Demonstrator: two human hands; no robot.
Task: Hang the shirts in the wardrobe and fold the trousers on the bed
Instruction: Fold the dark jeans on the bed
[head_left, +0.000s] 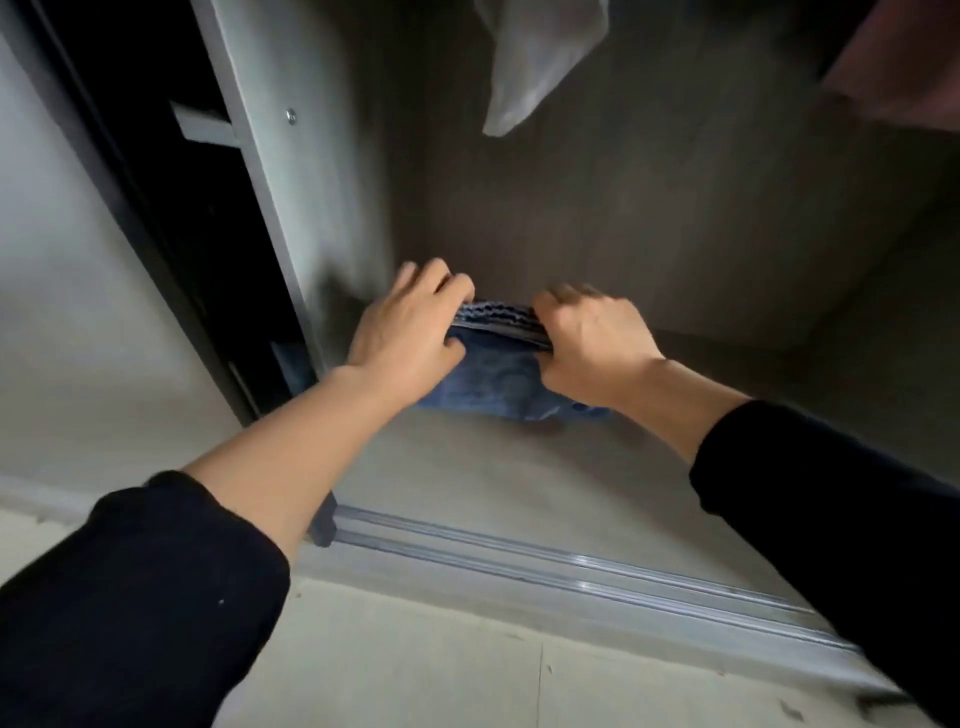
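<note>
Between the two hands, low inside the wardrobe (571, 208), sits a folded stack of blue denim trousers (493, 374), resting on the wardrobe floor (467, 467) close to the back panel. From the head view, the left hand (410, 332) clamps the stack's left end and the right hand (592, 338) its right end. On both, the fingers (447, 283) are curled over the top layers and pressed together on the cloth, thumbs hidden beneath; neither hand is spread loose.

Left of the left fingers, the upright side panel (291, 182) stands very near, almost touching the knuckles. Behind both sets of fingers the back panel leaves little room. Right of the right fingers the wardrobe floor runs bare and well open. Toward the wrists, the floor stays bare as far as the sliding-door track (571, 566). Above the fingers hang a pale garment (535, 67) and a pinkish one (893, 67), well apart from the hands.

My judgement: the stack is many loose layers held only at the ends, so an uneven squeeze or a one-sided pull could let the middle sag and the folds slide apart. Knuckles may scrape the side panel if the stack shifts leftward. Whether it is being set down or lifted I cannot tell.
</note>
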